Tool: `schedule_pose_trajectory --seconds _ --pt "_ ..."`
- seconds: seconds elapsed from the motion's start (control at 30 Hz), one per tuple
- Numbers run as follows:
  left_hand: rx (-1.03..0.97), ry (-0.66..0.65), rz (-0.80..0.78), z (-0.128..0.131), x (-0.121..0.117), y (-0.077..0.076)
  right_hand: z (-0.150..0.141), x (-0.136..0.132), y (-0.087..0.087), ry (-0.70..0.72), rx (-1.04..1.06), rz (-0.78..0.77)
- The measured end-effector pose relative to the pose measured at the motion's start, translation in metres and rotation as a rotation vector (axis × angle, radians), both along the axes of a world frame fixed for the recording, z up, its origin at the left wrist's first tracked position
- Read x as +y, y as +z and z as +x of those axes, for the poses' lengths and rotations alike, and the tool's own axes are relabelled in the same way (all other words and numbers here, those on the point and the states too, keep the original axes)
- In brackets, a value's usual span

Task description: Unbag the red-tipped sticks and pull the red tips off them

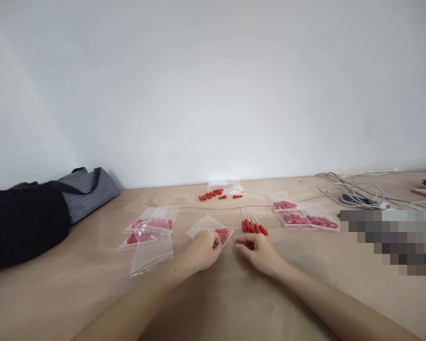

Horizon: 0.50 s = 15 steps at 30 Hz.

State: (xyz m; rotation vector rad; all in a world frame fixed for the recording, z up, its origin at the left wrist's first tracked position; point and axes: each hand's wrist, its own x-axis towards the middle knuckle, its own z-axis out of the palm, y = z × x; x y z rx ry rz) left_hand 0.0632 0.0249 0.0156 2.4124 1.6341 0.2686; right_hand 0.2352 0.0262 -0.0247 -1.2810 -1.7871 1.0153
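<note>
My left hand [204, 250] is closed at the near edge of a clear zip bag [208, 222] that lies flat and holds droppers with red bulbs. Its fingers partly cover the bag. Just to the right, my right hand [258, 253] hovers by the table with its thumb and fingers apart and nothing between them. Right beyond its fingertips lie several loose droppers [249, 226], thin pale stems pointing away and red rubber bulbs toward me.
Filled zip bags [149, 226] overlap at left, beside a bag with no bulbs [152, 255]. More filled bags [293, 218] lie right. Loose red bulbs [213, 194] and a bag stack [223, 185] sit near the wall. Cables [362, 189] and a black bag [24, 227] flank the wooden table [213, 303].
</note>
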Motion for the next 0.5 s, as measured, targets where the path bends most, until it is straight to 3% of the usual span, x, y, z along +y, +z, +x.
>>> schedule_pose_trajectory --seconds 0.1,0.2,0.5 --pt "-0.133 0.028 -0.174 -0.001 0.001 0.002 -0.012 0.013 0.001 0.036 0.095 -0.205" --pt "-0.171 0.045 -0.183 -0.004 0.003 0.001 -0.023 0.02 0.006 0.028 0.157 -0.333" --pt "-0.166 0.059 -0.152 -0.005 0.005 -0.004 -0.041 0.022 0.012 0.025 0.224 -0.452"
